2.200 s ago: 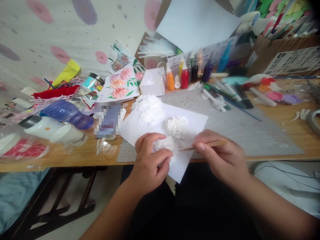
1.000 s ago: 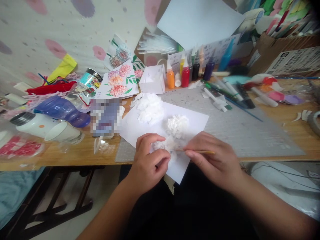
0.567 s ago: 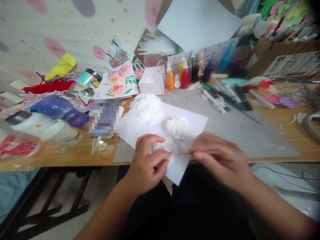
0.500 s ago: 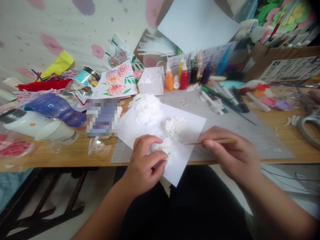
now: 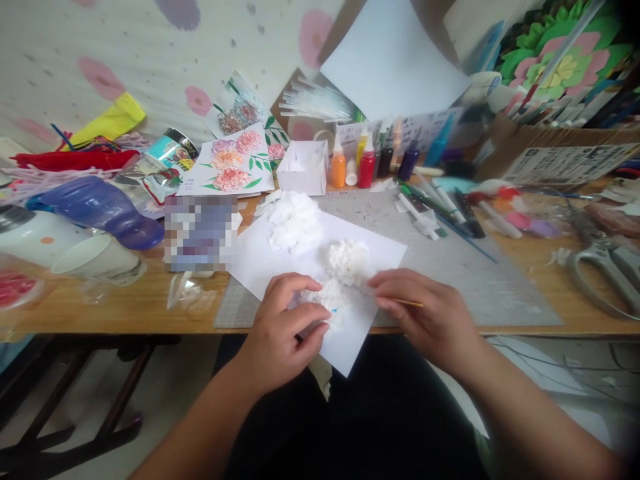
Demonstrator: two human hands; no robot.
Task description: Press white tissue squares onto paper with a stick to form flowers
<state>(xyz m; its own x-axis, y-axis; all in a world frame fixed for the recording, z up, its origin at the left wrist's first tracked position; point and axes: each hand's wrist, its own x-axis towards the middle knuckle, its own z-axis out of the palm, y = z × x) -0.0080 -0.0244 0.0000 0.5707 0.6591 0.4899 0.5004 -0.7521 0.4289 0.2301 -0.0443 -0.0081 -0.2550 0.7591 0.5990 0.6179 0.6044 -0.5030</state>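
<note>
A white paper sheet lies at the table's front edge, its near corner hanging over. On it are three white crumpled paper clusters: a large one at the back, a middle one, and a near one with a small blue spot. My left hand curves its fingers around the near cluster and holds it against the sheet. A thin wooden stick is pinched in my right hand, whose fingertips are beside the middle cluster.
Small paint bottles and a white box stand behind the sheet. Pens and brushes lie right on the grey mat, with large scissors beyond. A paper cup and purple bottle lie left.
My right hand with the stick has moved left, closer to the middle cluster. My left hand has kept its hold on the near cluster. The view has shifted slightly.
</note>
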